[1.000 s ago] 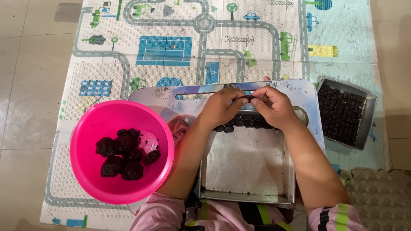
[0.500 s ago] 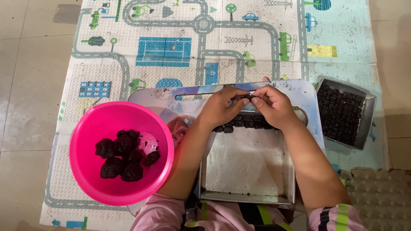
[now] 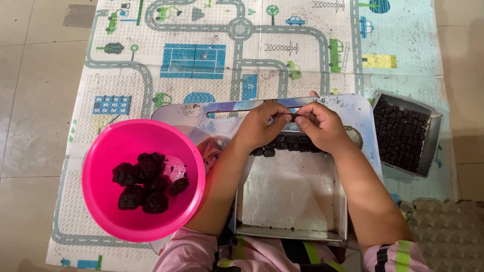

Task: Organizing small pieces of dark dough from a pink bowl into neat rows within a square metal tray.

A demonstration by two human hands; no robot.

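Dark lump (image 3: 291, 117) pinched between both hands' fingers (image 3: 276, 117), unmoved since earlier, above metal tray (image 3: 292, 201)

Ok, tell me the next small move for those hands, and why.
Probably lower the dark piece, pinched between the left hand and right hand, into the metal tray, beside the row of dark pieces at its far edge; most of the tray is bare.

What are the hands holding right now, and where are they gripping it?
Both hands, left hand and right hand, pinch a small dark piece between their fingertips, one at each end, above the metal tray.
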